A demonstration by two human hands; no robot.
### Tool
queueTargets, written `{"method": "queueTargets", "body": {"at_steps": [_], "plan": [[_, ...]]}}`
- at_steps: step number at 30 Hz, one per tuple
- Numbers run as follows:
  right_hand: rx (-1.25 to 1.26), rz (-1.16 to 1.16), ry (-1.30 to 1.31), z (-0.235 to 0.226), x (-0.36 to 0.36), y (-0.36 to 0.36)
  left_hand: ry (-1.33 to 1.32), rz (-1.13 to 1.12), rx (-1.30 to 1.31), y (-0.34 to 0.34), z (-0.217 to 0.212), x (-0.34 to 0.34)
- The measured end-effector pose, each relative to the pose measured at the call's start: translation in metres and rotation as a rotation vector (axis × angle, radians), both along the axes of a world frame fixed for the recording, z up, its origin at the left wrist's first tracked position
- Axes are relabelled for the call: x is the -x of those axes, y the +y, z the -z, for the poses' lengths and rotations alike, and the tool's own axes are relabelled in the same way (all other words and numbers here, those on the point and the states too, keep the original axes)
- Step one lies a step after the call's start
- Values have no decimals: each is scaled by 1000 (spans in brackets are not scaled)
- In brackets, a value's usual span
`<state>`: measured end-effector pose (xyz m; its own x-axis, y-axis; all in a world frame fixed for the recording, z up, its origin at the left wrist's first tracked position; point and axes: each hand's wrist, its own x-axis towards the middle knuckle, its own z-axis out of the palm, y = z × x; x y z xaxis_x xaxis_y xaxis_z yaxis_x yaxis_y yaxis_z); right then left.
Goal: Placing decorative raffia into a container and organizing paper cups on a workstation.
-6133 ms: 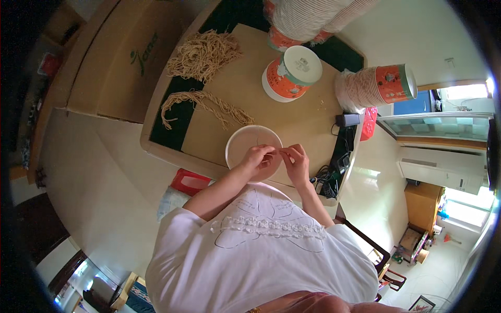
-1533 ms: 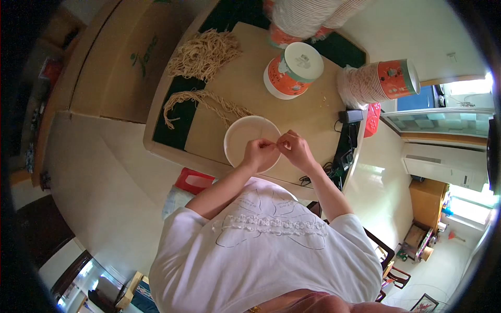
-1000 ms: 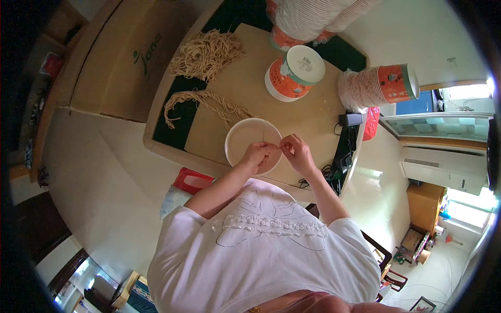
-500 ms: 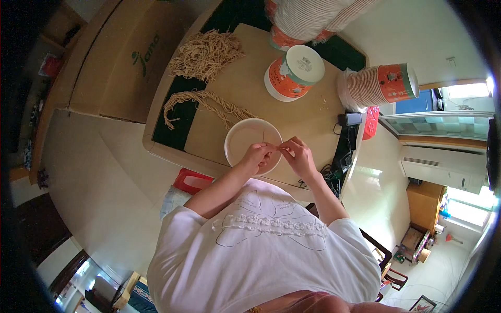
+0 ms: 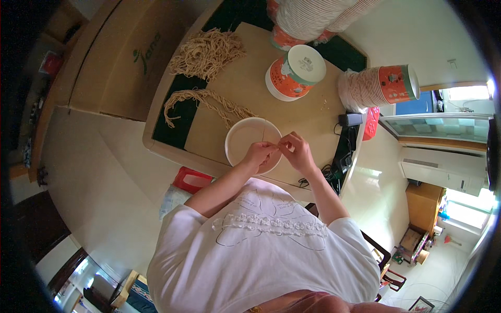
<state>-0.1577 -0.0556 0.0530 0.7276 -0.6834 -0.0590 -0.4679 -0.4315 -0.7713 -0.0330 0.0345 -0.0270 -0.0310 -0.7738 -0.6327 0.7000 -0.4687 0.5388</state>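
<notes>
My left hand (image 5: 260,154) is closed in a pinch over the near side of a white paper tub (image 5: 233,136). A short thin cord (image 5: 263,134) runs up from its fingers across the tub's inside. My right hand (image 5: 296,151) pinches at the tub's right rim, its fingertips against those of the left hand. Both seem to grip the cord, though the fingers cover most of it. Just beyond the tub lies a bundle of tan cords (image 5: 222,107), and a larger tangled heap of cord (image 5: 209,55) sits farther back.
Behind the tub stand upturned orange-and-white paper tubs (image 5: 292,81). Tall wrapped stacks of tubs (image 5: 308,21) and a stack lying over (image 5: 376,86) are at the back and right. A black adapter (image 5: 349,120) with cables sits at the right edge. A large cardboard box (image 5: 120,68) stands left.
My right hand has shifted slightly up and left, its fingertips closer to the left hand. The left hand stays nearly in place; the tub and cords look the same.
</notes>
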Motion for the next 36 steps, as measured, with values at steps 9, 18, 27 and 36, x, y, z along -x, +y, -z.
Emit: {"method": "queueTargets", "body": {"at_steps": [9,18,27,36], "plan": [[-107,-92,36,19,-12,-21,-95,-4,56,0,-10,-1],[-106,-102,159,11,-13,-23,-228,-33,119,1,0,3],[187,-178,248,-10,0,-2,-188,-1,37,4,1,-6],[219,-121,177,-2,1,5,-219,13,19,5,-3,-6]]}}
